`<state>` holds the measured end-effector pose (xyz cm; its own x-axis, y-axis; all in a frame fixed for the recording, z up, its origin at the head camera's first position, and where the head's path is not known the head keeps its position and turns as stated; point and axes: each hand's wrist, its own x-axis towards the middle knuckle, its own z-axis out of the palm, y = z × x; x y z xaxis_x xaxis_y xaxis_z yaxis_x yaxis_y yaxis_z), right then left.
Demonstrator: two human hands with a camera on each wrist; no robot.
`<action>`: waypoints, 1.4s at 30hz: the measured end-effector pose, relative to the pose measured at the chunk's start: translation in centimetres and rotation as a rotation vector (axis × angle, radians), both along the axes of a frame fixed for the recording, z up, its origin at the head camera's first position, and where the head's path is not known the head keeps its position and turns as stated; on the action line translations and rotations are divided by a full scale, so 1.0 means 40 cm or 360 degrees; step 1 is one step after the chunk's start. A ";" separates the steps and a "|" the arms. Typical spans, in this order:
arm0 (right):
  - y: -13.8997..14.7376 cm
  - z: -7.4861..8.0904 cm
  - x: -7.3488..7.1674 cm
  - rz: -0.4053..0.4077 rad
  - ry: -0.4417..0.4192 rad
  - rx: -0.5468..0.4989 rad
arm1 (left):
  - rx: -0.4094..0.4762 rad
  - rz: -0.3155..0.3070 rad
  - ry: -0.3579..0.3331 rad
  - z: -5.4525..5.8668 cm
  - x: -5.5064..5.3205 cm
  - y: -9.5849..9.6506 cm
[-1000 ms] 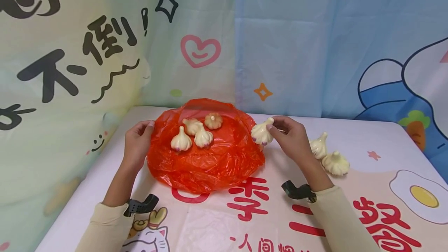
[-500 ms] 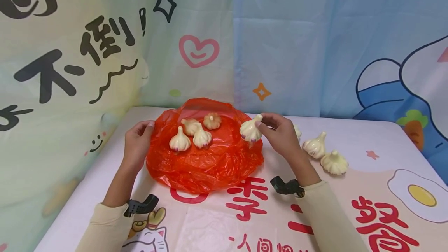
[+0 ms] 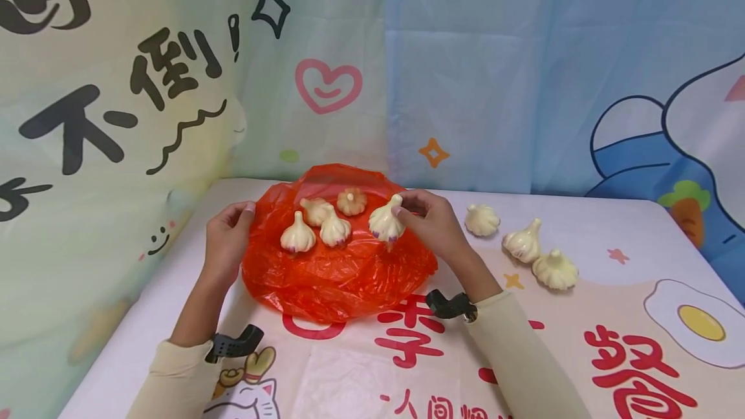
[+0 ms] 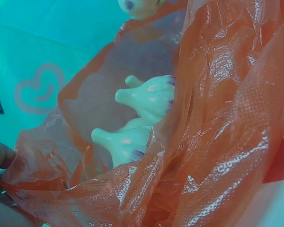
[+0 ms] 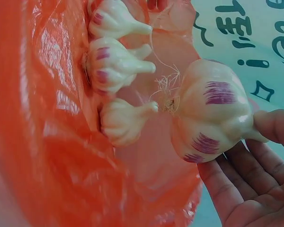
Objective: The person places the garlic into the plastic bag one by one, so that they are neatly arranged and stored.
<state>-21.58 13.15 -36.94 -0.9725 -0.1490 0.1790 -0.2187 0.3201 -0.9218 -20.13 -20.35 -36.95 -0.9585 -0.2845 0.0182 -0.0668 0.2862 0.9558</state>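
A red plastic bag (image 3: 349, 283) lies spread open on the table, with several garlic bulbs inside, one of them a pale garlic bulb (image 3: 298, 235) at the left. My left hand (image 3: 227, 238) pinches the bag's left rim between thumb and fingers; only its fingertips show at the edge of the left wrist view. By the stem, my right hand (image 3: 433, 222) holds a garlic bulb (image 3: 386, 220) over the right part of the bag. In the right wrist view this held garlic bulb (image 5: 210, 109) shows purple streaks and root hairs, with thumb and fingers at its stem.
Right of the bag, three loose garlic bulbs lie on the table: a far bulb (image 3: 482, 220), a middle bulb (image 3: 524, 242) and a near bulb (image 3: 555, 270). A printed cloth (image 3: 349, 374) covers the table. Behind it hangs a printed curtain (image 3: 465, 70).
My right hand has carried the garlic bulb leftward from beside the bag's right rim to above its inside, uncovering the far loose bulb. My left hand has stayed on the rim.
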 end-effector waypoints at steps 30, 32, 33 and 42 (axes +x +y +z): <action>-0.120 -0.087 -0.109 -0.0087 -0.0041 0.0222 | 0.0012 -0.0003 0.0001 -0.003 -0.005 0.007; -0.120 -0.092 -0.115 -0.0139 -0.0051 0.0217 | 0.0021 -0.0011 0.0000 -0.003 -0.005 0.007; -0.119 -0.095 -0.118 -0.0152 -0.0053 0.0208 | 0.0013 -0.0010 -0.0006 -0.003 -0.005 0.006; -0.127 -0.124 -0.132 -0.0031 -0.0172 0.0217 | 0.0013 0.0003 -0.0015 -0.003 -0.001 -0.001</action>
